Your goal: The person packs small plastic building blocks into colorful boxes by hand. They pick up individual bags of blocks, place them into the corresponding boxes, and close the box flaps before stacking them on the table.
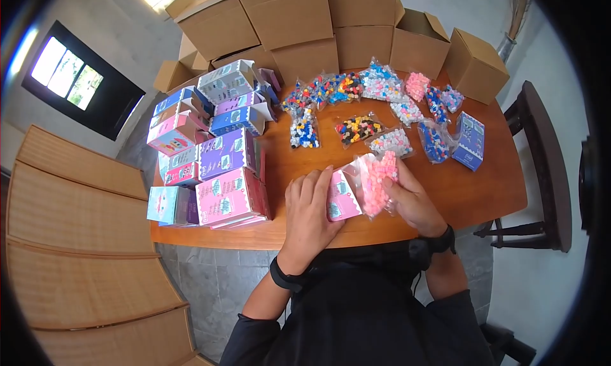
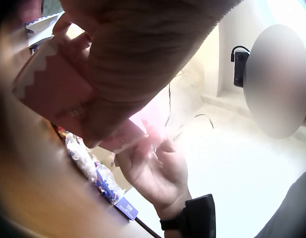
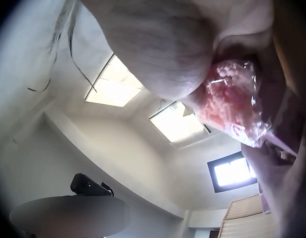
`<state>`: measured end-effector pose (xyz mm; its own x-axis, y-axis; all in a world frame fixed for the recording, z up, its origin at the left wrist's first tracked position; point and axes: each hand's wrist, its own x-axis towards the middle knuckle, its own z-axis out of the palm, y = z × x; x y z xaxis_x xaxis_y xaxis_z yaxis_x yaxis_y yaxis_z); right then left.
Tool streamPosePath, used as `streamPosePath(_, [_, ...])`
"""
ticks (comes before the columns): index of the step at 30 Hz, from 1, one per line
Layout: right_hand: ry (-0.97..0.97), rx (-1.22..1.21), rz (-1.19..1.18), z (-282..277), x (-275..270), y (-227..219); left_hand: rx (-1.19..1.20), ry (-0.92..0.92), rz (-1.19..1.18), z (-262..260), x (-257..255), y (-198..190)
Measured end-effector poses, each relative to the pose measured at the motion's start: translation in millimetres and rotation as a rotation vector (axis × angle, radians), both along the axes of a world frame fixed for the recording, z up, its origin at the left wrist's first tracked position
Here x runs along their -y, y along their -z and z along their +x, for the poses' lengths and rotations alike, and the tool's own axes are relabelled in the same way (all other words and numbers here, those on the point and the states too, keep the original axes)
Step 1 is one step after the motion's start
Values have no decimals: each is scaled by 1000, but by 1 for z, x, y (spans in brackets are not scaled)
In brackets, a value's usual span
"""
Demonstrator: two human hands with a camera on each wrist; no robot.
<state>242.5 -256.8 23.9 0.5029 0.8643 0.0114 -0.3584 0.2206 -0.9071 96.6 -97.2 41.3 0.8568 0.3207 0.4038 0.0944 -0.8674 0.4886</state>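
Note:
My left hand (image 1: 308, 207) grips a small pink cardboard box (image 1: 342, 199) above the near edge of the table, thumb below and fingers over its top. The box lies tilted, its open end facing right. In my right hand (image 1: 415, 204) is a clear plastic bag of pink and pale pieces (image 1: 378, 180), pinched with the thumb in front. The bag is right at the box's open end. The right wrist view shows the bag's shiny film (image 3: 232, 99) close up beside the palm. From the left wrist, my left hand hides part of the pink box (image 2: 56, 87).
Colourful boxes are stacked on the table's left, a pink one (image 1: 230, 194) nearest. Several bags of coloured pieces, such as a white-and-pink one (image 1: 391, 141), lie across the back and middle. A blue box (image 1: 470, 141) stands at right. Brown cartons (image 1: 286, 17) line the back.

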Motion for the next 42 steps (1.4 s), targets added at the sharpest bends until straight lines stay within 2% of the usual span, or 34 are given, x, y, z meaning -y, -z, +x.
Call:
streamPosePath(7, [-392, 210, -137, 21, 8, -19, -70, 104, -9, 5, 5, -5])
streamPosePath(10, [-309, -7, 46, 18, 8, -6, -88, 122, -9, 4, 7, -7])
streamPosePath(13, [-198, -102, 109, 9, 4, 8, -115, 143, -62, 2, 4, -11])
streamPosePath(16, [78, -287, 221, -2, -10, 14, -135, 152, -200, 0, 3, -14])
streamPosePath(17, [-44, -357, 248, 0, -5, 2, -141, 153, -256, -1, 4, -15])
streamPosePath(21, [305, -189, 102, -22, -20, -9, -134, 77, -95, 0, 10, -9])
streamPosePath(24, [553, 125, 148, -32, -29, 16, -67, 12, 1, 2, 14, -4])
streamPosePath(25, [546, 9, 158, -40, -28, 7, -50, -18, 36, 2, 16, -1])
streamPosePath(29, [523, -118, 138, -44, -20, 16, 50, -66, 77, 1, 20, 5])
streamPosePath(32, [435, 30, -1, -42, -20, 5, 142, -54, 85, 1, 19, 7])
streamPosePath(33, [436, 420, -42, -35, -18, 18, 178, -51, 84, 1, 18, 8])
streamPosePath(36, [518, 447, 12, -33, -12, 6, 169, -79, 40, 1, 15, 10])
streamPosePath(37, [611, 520, 30, -30, -11, -1, 187, -85, -6, 1, 16, 11])
streamPosePath(40, [589, 831, 38, -26, 0, -4, 246, -89, -196, 3, 19, 15])
streamPosePath(41, [490, 992, 3, -24, 5, -10, 271, -86, -293, 3, 19, 18])
streamPosePath(42, [561, 1008, -13, -25, 5, -12, 295, -80, -388, 3, 18, 22])
